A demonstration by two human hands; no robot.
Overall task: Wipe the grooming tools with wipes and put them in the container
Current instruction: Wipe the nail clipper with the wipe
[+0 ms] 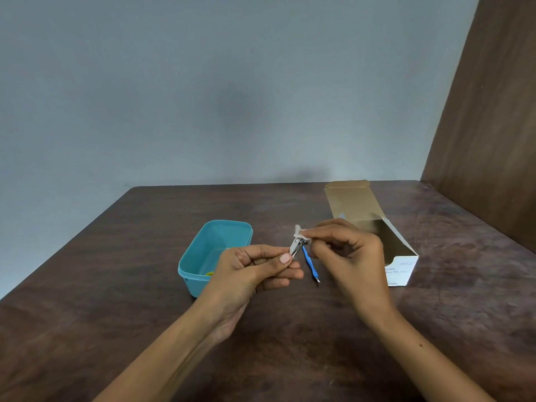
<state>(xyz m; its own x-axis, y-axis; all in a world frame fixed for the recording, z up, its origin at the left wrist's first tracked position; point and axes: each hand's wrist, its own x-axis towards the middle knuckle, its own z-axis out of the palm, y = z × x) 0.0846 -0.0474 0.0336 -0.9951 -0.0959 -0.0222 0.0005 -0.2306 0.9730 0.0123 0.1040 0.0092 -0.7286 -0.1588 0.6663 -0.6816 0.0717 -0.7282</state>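
My left hand (255,271) pinches a small silver nail clipper (295,247) above the dark wooden table, its tip pointing up and right. My right hand (345,250) holds a small white wipe (300,232) against the clipper's upper end. A blue-handled cuticle tool (309,263) lies on the table just below and between my hands. The teal plastic container (208,250) stands open to the left of my hands, with something yellow showing at its bottom, partly hidden by my left hand.
An open white cardboard box of swabs (388,245) lies on its side to the right, behind my right hand. A brown wooden panel (487,126) rises at the table's right edge. A grey wall stands behind the table's far edge.
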